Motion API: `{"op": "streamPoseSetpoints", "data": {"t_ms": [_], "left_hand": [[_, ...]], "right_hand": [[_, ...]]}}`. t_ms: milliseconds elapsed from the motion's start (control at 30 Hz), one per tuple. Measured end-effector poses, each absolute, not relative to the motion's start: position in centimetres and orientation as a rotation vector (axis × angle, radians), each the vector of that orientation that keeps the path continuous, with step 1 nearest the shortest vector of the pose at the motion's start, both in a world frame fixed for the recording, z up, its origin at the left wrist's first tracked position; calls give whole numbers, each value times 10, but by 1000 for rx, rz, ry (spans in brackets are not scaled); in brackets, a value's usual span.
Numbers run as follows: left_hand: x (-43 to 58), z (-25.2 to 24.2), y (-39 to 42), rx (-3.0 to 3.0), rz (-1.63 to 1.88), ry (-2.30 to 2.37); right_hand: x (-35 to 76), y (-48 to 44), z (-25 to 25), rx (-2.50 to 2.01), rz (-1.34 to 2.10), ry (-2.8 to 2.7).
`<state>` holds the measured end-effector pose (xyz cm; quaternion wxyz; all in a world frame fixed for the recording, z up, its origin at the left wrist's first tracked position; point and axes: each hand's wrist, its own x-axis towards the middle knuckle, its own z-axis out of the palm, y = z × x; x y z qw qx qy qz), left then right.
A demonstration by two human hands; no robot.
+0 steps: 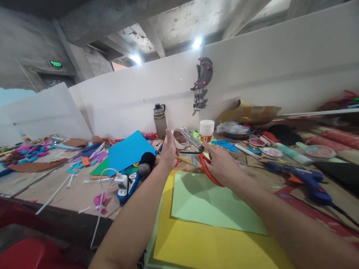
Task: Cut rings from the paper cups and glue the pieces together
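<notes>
My left hand point(168, 151) is closed round a white paper cup point(177, 143), its round opening partly turned towards me. Much of the cup is hidden by the fingers. In my right hand point(221, 164) is a pair of scissors point(210, 172) with orange-red handles. Their metal blades point up and left and reach the cup's edge; whether they are cutting into it I cannot tell. Below both hands lie a light green paper sheet point(213, 203) and a larger yellow sheet point(190, 244). Just behind the scissors stands a stack of white and red paper cups point(206, 130).
A blue sheet point(129, 151), a power strip point(127, 188) with a white cable and a bottle point(160, 121) are on the left. At right lie a blue glue gun point(314, 183), round tape rolls point(272, 152) and a green tube point(293, 153). Paper scraps cover much of the table.
</notes>
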<state>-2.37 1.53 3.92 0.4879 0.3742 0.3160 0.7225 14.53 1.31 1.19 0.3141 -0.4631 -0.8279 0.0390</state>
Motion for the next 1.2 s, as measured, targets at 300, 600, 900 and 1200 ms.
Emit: {"op": "streamPoseSetpoints", "data": {"t_ms": [300,600,900,1200], "left_hand": [[-16,42,9,1064,1800,657],[-21,44,10,1061,1761,712],[-31,48,13,910,1687,728],[-36,48,14,868,1558,704]], "right_hand": [[145,11,16,-1271,73,-2200],[145,8,20,-1284,9,-2239],[144,5,21,-1285,14,-2259],[146,7,20,-1302,121,-2234]]}}
